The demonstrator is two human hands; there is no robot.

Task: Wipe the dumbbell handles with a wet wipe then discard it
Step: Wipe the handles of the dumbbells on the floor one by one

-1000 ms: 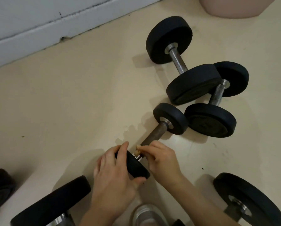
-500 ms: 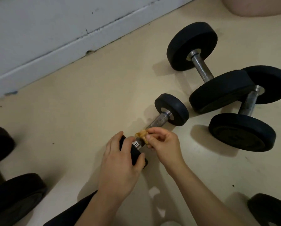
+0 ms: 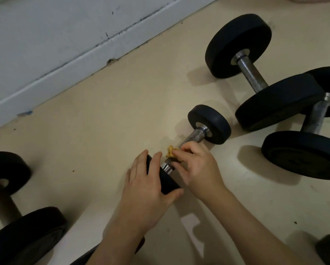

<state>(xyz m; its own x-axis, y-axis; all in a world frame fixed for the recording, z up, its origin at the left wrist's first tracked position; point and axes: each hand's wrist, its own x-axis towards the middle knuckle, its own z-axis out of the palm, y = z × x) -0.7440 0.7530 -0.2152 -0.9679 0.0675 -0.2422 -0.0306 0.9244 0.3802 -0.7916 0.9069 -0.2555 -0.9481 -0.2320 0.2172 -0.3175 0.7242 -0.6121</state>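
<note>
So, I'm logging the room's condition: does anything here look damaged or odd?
Yes. The white skirting board has a chipped notch at its bottom edge, by the beige floor, and dark scuffs along its upper seam. The crumpled wipe pinched in the right hand looks yellow-brown, perhaps soiled.

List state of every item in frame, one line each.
Small black dumbbell with steel handle, lying on floor, near end held.
Crumpled yellowish wipe, held against that handle.
Left hand, grips dumbbell's near weight.
Right hand, pinches wipe.
Large black dumbbell at back right, on floor, untouched.
Large black dumbbell at right edge, on floor, untouched.
Black dumbbell at left, on floor, untouched.
</note>
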